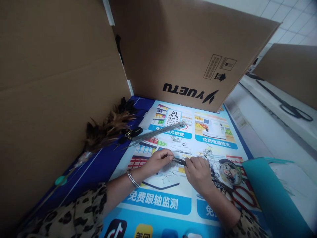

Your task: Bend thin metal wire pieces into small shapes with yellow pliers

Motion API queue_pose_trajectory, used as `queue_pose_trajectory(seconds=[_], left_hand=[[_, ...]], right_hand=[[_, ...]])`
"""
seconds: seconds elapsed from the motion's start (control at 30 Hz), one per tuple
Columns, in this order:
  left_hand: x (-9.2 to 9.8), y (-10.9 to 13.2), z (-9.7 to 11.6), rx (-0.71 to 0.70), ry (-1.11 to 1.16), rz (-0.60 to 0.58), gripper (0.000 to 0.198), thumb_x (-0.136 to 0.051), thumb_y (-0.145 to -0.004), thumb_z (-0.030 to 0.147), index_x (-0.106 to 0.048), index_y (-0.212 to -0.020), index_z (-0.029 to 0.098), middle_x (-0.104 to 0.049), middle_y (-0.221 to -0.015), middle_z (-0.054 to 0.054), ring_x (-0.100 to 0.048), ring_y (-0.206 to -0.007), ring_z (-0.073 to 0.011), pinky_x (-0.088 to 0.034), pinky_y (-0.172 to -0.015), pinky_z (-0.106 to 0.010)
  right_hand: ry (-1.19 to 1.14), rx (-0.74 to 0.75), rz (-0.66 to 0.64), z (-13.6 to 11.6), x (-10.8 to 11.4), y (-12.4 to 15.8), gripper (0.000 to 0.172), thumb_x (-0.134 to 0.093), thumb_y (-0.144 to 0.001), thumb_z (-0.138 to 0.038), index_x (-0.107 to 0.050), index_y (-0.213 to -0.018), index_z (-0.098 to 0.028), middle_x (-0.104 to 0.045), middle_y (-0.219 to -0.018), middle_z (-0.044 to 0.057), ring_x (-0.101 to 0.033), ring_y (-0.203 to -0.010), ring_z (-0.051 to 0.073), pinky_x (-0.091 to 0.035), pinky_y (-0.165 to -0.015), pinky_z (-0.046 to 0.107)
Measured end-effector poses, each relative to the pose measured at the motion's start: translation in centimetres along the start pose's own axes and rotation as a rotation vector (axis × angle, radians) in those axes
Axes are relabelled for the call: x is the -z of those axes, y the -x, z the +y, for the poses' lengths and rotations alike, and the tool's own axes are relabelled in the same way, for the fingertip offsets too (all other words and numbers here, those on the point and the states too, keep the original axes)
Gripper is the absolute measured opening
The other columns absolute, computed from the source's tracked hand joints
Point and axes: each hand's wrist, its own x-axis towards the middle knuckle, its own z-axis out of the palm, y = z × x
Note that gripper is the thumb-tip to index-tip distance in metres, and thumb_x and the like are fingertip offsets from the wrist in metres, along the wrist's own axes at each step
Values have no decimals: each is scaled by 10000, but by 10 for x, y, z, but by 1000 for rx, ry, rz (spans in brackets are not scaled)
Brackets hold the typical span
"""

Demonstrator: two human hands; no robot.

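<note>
Centrally, left hand (pixel 158 161) and right hand (pixel 198 172) on dark tool (pixel 179 161); wires (pixel 158 132) beyond

It looked like a small workshop for making things by hand, because big cardboard sheets (pixel 185 49) stood like walls around a bright poster (pixel 158 200) spread flat, with long thin wires (pixel 158 132) and little wire bits (pixel 208 155) on it.

Dark tool (pixel 179 161) too small to identify; wire bits (pixel 170 175) blurred; teal sheet (pixel 269 195) cut off at bottom.
</note>
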Motion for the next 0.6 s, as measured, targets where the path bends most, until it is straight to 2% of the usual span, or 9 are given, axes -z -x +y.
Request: queue_pose_trajectory(seconds=[0.27, 0.6], left_hand=[[0, -1, 1, 32, 40, 0, 245, -498, -819, 357, -568, -785, 125, -462, -644, 17, -403, -593, -96, -321, -552, -202], [0, -1, 0, 30, 58, -45, 224, -514, -804, 338, -583, -821, 125, -487, -663, 6, -418, -610, -104, -340, -560, -203]], right_hand=[[-319, -129, 27, 7, -20, 4, 178, -493, -817, -231, -574, -973, -200, -603, -857, 61, -547, -824, 187, -447, -727, 307], [-539, -237, -35, 4, -12, -2, 102, -538, -793, -269, -596, -854, -211, -580, -696, 5, -545, -652, 147, -425, -579, 245]])
